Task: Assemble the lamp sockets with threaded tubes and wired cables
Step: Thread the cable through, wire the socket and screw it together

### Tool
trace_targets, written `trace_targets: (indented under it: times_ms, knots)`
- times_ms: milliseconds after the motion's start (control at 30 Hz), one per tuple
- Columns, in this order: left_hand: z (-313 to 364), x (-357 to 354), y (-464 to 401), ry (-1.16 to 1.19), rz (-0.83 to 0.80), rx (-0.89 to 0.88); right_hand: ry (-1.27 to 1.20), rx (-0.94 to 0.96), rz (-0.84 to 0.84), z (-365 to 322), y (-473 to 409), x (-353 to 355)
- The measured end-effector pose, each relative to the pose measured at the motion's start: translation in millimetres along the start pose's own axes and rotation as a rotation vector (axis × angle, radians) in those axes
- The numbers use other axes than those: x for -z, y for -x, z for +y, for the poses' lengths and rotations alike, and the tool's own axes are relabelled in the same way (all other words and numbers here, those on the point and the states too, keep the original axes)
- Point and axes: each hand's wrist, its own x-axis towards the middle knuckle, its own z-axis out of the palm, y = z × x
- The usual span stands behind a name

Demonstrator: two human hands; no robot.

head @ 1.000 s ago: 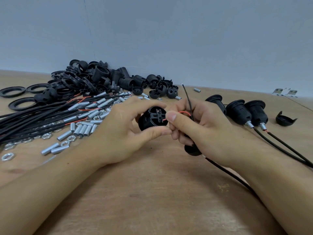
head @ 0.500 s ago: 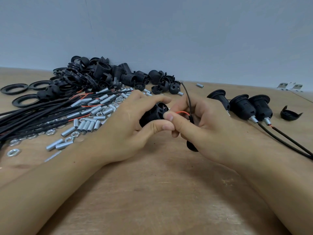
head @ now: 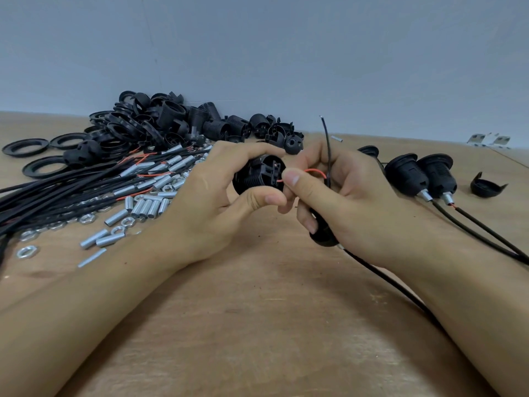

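Observation:
My left hand (head: 211, 202) grips a black threaded lamp socket (head: 259, 174) between thumb and fingers, its terminal end turned toward my right hand. My right hand (head: 340, 196) pinches a thin red wire (head: 315, 171) whose tip meets the socket's terminal end. A black wire (head: 326, 144) sticks up between the right fingers. A black socket cap (head: 322, 234) sits low in the right palm, and its black cable (head: 400, 293) trails toward me under the right forearm.
A heap of black socket parts (head: 160, 124) lies at the back left, with black rings (head: 25, 147) beside it. Bundled cables (head: 57, 193), metal threaded tubes (head: 146, 207) and nuts (head: 27, 251) spread left. Assembled sockets (head: 412, 174) with cables and a loose cap (head: 486, 187) lie right.
The socket has been turned so its terminal end shows again, and both hands have stayed together at the middle. The red wire tip remains at the socket.

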Motion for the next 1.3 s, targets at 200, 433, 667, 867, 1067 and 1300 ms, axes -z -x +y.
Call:
trace_targets:
  times_ms: [200, 433, 667, 867, 1067, 1300]
  knots:
    - [-1, -1, 0, -0.01, -0.007, -0.005, 0.051, 0.027, 0.002, 2, 0, 1]
    - [0, -1, -1, 0.028, -0.005, 0.009, -0.093, 0.001, 0.0, 0, 0, 2]
    - [1, 0, -1, 0.003, 0.01, -0.015, -0.1, 0.004, 0.005, -1, 1, 1]
    - [1, 0, 0, -0.012, -0.006, 0.0, -0.073, -0.002, 0.029, 3, 0, 0]
    - [2, 0, -1, 0.001, -0.006, -0.011, -0.189, -0.022, 0.026, 3, 0, -2]
    - [1, -2, 0, -0.021, 0.0, 0.0, 0.013, 0.004, 0.04, 9, 1, -1]
